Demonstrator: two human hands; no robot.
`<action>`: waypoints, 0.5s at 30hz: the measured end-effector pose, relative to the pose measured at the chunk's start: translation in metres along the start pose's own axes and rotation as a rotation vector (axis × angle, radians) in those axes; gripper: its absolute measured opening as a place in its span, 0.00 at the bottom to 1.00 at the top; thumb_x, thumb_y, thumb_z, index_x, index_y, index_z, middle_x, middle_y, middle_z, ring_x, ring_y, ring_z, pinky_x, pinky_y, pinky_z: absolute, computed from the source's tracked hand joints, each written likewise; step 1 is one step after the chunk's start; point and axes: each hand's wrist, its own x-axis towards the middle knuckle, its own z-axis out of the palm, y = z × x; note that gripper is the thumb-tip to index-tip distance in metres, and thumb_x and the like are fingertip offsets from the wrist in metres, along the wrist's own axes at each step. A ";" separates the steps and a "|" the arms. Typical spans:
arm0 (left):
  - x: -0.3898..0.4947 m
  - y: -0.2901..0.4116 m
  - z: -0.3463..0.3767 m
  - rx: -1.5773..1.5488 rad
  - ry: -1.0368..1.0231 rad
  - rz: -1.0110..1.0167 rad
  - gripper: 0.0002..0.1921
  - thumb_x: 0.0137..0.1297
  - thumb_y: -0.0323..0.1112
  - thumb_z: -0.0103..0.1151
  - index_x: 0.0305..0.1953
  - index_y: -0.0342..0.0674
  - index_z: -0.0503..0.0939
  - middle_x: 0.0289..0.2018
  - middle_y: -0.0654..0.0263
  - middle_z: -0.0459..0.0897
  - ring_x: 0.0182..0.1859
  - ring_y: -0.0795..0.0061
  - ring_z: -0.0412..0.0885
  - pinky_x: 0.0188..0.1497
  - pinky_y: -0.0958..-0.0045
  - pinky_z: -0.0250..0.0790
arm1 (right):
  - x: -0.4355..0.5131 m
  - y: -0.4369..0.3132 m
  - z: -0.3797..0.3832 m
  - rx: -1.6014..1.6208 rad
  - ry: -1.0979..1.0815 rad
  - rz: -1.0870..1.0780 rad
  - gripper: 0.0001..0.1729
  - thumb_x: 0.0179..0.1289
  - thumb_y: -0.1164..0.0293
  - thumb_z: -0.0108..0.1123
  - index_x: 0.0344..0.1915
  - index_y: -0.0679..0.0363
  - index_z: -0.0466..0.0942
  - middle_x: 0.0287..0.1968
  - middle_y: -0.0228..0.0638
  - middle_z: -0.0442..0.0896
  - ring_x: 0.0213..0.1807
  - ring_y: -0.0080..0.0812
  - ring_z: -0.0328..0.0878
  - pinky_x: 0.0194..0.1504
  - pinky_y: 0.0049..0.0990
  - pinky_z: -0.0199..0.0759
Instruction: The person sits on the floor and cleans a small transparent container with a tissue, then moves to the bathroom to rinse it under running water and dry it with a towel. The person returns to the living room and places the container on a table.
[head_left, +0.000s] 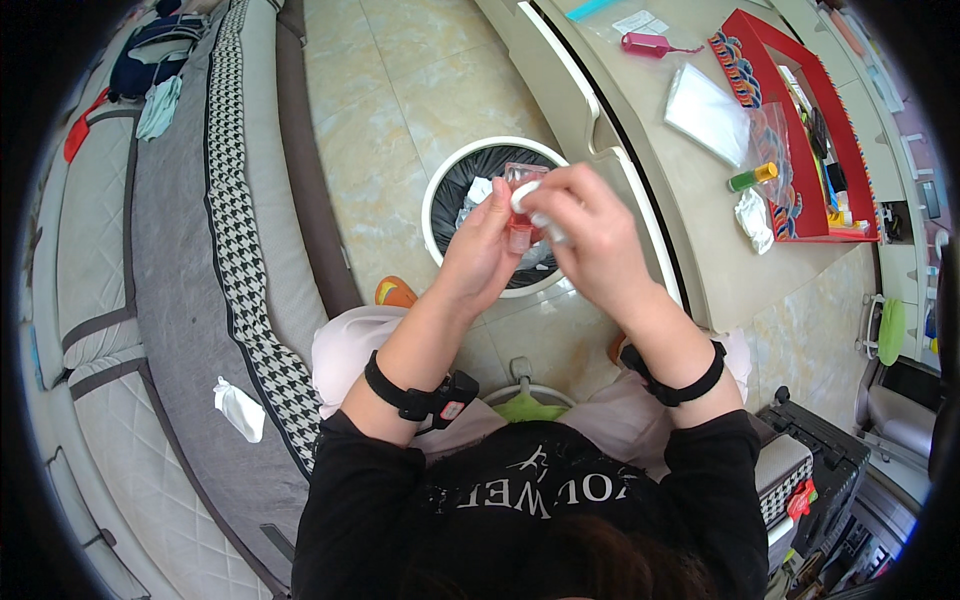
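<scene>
Over a white-rimmed waste bin (428, 217), my left hand (478, 251) holds a small clear bottle with a pinkish tint (519, 238). The bottle's narrow neck end points towards me. My right hand (596, 229) pinches a wad of white tissue (529, 196) against the bottle's side. Both hands cover part of the bottle, so its full shape is hidden. A black liner (442, 187) lines the bin, and crumpled white and clear waste (474, 196) lies inside it.
At right, a desk (675, 217) bears a red box of small items (780, 180), a green bottle with a yellow cap (752, 177), crumpled tissue (754, 221), a white stack (705, 112) and a pink bottle holder (645, 45). A grey sofa (180, 285) runs along the left.
</scene>
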 end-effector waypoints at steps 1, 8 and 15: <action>-0.001 0.001 0.001 -0.031 -0.050 0.045 0.24 0.75 0.53 0.37 0.55 0.38 0.71 0.45 0.67 0.77 0.45 0.79 0.74 0.49 0.75 0.66 | 0.000 0.001 -0.001 -0.019 0.026 0.039 0.18 0.41 0.88 0.59 0.36 0.62 0.77 0.37 0.40 0.75 0.39 0.43 0.77 0.40 0.34 0.73; -0.002 0.000 0.005 0.022 -0.001 -0.016 0.22 0.76 0.50 0.37 0.56 0.40 0.70 0.46 0.69 0.76 0.46 0.80 0.73 0.49 0.75 0.67 | 0.001 -0.001 -0.002 -0.029 0.022 0.024 0.16 0.41 0.87 0.56 0.34 0.62 0.76 0.35 0.40 0.75 0.38 0.45 0.76 0.38 0.37 0.73; -0.001 -0.004 -0.001 0.114 -0.039 -0.013 0.20 0.76 0.49 0.38 0.55 0.42 0.70 0.42 0.70 0.76 0.42 0.84 0.72 0.42 0.81 0.63 | 0.003 0.003 -0.007 -0.122 0.115 0.159 0.17 0.41 0.88 0.57 0.34 0.63 0.76 0.37 0.41 0.75 0.39 0.45 0.76 0.38 0.37 0.73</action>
